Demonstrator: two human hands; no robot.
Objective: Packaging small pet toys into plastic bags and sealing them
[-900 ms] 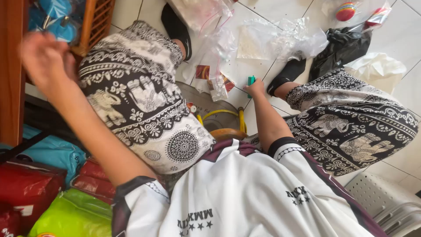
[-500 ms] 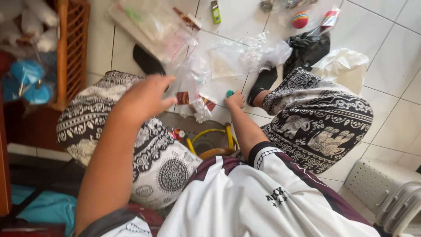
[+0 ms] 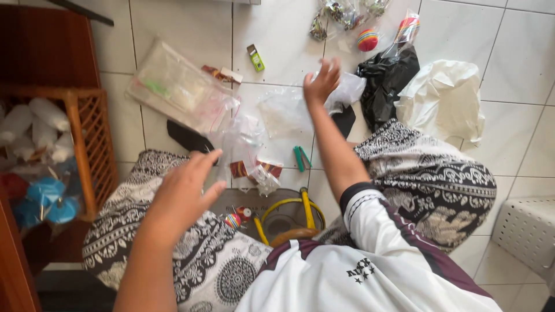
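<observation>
Right hand (image 3: 321,81) raised over the tiled floor (image 3: 277,34), fingers spread, nothing gripped; fingertips lie over the edge of a crumpled clear plastic bag (image 3: 347,91), contact cannot be confirmed. Left hand (image 3: 184,193) hovers above the left knee, palm down, fingers loosely extended, holding nothing. Between the two hands: a heap of small clear zip bags (image 3: 243,138) with red seal lines, and below them a small red-and-brown printed packet (image 3: 239,169). A green-handled tool (image 3: 300,158) lies on the floor just beside the right forearm, untouched. Left of the zip bags, a large flat clear bag (image 3: 173,86) lies tilted, pale contents inside. Near its upper corner, a small green rectangular box (image 3: 255,58). Right of the right hand: a black plastic bag (image 3: 384,84), then a white crumpled bag (image 3: 442,98). Above these, a striped multicoloured ball (image 3: 367,40) inside clear wrap. Between the knees, a yellow-framed object (image 3: 289,211), partly hidden. Far left, a wooden lattice rack (image 3: 87,144) holding white and blue items. Lower right corner, a white perforated plastic stool (image 3: 523,231).
</observation>
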